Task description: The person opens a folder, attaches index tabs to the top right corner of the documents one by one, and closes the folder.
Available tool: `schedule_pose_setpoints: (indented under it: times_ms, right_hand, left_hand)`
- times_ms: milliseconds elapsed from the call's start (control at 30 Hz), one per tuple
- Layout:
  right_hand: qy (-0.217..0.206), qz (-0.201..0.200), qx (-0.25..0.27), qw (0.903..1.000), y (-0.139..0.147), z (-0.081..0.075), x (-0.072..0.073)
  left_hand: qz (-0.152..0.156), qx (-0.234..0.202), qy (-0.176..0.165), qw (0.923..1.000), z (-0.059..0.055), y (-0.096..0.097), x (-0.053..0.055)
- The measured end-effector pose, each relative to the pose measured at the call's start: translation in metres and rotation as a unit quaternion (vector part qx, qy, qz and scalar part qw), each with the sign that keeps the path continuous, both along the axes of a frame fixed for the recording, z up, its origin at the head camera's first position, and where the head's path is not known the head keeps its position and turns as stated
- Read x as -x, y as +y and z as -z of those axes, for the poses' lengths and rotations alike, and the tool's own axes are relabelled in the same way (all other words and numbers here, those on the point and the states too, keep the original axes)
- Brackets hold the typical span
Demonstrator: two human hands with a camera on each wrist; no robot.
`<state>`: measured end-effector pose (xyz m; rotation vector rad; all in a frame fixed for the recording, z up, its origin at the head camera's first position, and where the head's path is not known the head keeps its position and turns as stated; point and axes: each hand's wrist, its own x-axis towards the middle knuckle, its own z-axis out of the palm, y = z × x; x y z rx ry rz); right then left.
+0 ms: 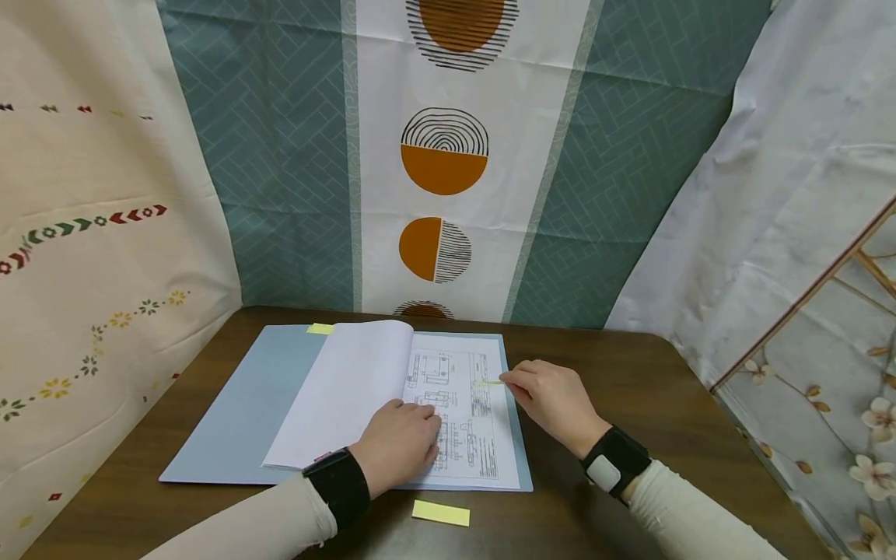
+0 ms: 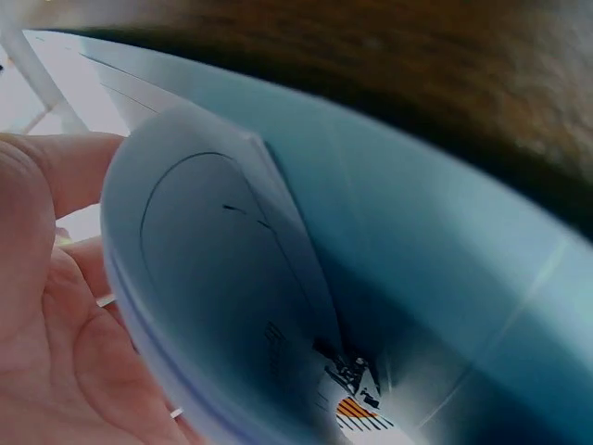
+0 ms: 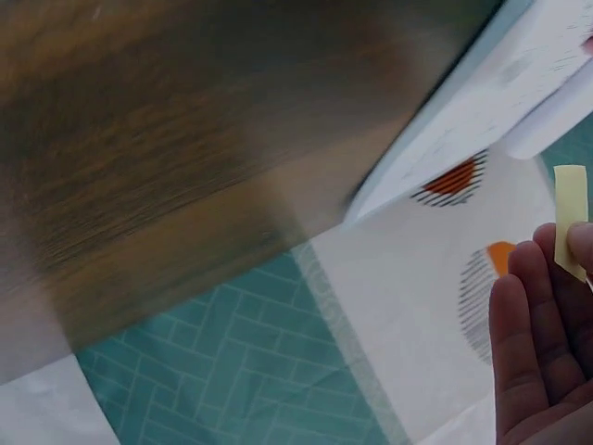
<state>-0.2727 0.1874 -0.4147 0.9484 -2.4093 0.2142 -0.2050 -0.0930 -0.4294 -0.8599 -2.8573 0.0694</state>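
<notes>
A light blue folder (image 1: 224, 424) lies spread on the table, its turned white pages (image 1: 343, 389) bulging up beside the spine. On its right side is a sheet with technical drawings (image 1: 462, 435). My left hand (image 1: 399, 437) rests on that sheet near the spine; the left wrist view has the curved pages (image 2: 199, 297) in front of the palm. Above the sheet's right edge, my right hand (image 1: 554, 398) pinches a yellow sticky note strip (image 3: 571, 199) between thumb and fingers. The strip's free end points left over the drawing.
Another yellow sticky strip (image 1: 441, 513) lies on the brown table (image 1: 616, 365) in front of the folder. A yellow tab (image 1: 320, 329) sticks out at the folder's top edge. Patterned cloths (image 1: 294, 155) hang behind the table and at both sides.
</notes>
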Motion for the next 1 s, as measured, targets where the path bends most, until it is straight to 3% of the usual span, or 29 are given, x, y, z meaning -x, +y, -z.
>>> schedule_pose_setpoints:
  times_ms: [367,1000]
  right_hand:
    - [-0.01,0.051,-0.031,0.9981,0.005,0.006,0.045]
    - [-0.004,0.101,-0.033,0.9943,-0.013,0.018,0.108]
  left_hand:
    - [-0.005,-0.005,-0.017,0.9998,0.001,-0.003,0.003]
    - [0.001,0.017,0.001,0.9999,0.003,-0.003,0.004]
